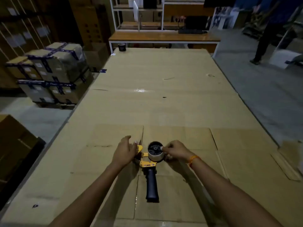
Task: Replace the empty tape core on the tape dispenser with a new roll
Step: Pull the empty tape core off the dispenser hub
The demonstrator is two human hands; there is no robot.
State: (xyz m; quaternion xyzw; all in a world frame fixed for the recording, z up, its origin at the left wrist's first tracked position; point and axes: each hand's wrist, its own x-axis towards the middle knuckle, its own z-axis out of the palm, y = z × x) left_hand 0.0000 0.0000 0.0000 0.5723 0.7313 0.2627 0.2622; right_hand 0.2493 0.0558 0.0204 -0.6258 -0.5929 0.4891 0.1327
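Dispenser: tape dispenser lies on its side on the cardboard-covered table, near edge, black handle pointing at the person, hub facing up.
Ring: 1 pale ring sits round the hub. Too dim to tell bare core from thin clear roll.
R hand: right hand has fingertips bunched, pinching the ring's top rim on its right side.
L hand: left hand has fingers loose and mostly straight, thumb side against the yellow front end. Looks like steadying, not gripping.
Spare: 1 dark roll stands at the table's far end, well apart from both hands.
Stage: fits 2 readings, old core about to lift off or fresh roll just seated. Can't settle which.
Technique: either way, L hand should press the frame flat so it can't skate on the cardboard. Ring should travel straight along the hub axis, w/ no tilt, else it binds.
Grip tip: a 1-side pinch tends to cock the ring. Fingers spread round the rim would prob. pull more evenly.
Risk: the blade is likely at the yellow front, so L thumb is best kept off that edge.
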